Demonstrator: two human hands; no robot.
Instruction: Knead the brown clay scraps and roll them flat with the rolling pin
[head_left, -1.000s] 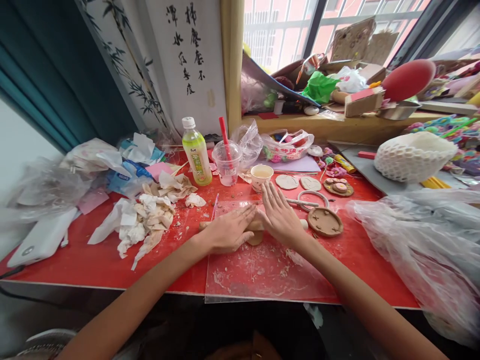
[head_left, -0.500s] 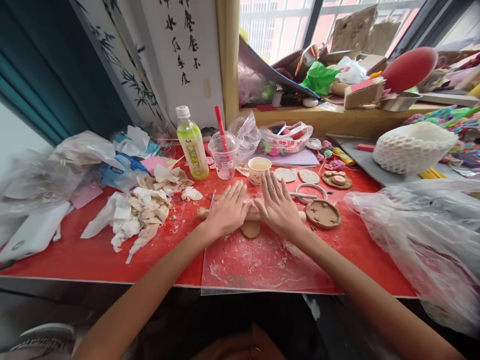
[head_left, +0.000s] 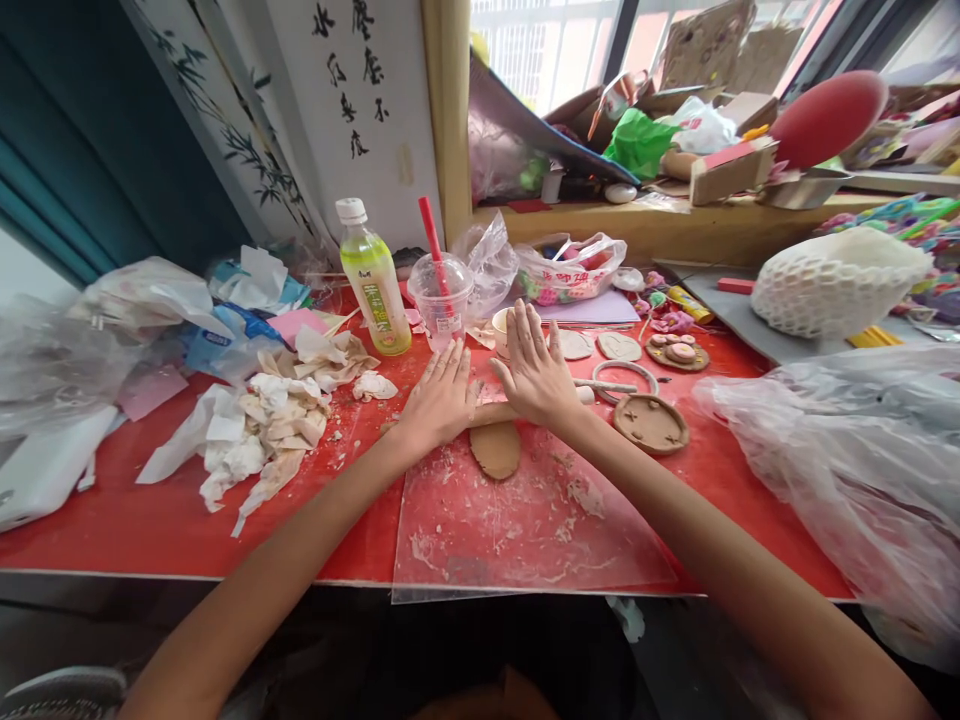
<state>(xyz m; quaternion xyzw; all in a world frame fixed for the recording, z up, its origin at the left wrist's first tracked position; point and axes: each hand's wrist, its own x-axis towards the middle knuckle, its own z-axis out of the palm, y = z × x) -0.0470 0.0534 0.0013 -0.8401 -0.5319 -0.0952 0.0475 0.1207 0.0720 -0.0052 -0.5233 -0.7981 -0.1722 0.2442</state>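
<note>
Apparently, the step in hand is rolling a piece of clay flat. The left hand (head_left: 439,405) and the right hand (head_left: 534,375) lie palm down along one rolling pin (head_left: 495,413), fingers straight and slightly fanned; the grip on both sides is unclenched, curled around nothing, with the palms seeming to rest on the pin. One brown clay slab (head_left: 496,453), roughly oval, lies on a clear sheet (head_left: 480,560) over the red surface (head_left: 337,520), its near part showing in front of the pin, its far edge hidden. The next move, I judge, calls for level pressure from both palms, so the slab thins evenly.

Counting what lies about: to the right are one shallow brown dish (head_left: 650,425), one pale ring (head_left: 626,363) with one thin stick (head_left: 606,385) across its left side, two pale discs (head_left: 619,346), and one brown plaque (head_left: 679,352) bearing pink pieces, too small to count surely. Beyond the hands stand one paper cup (head_left: 501,326), partly hidden, one plastic cup (head_left: 442,315) with one red straw (head_left: 433,240), and one bottle (head_left: 375,290).
</note>
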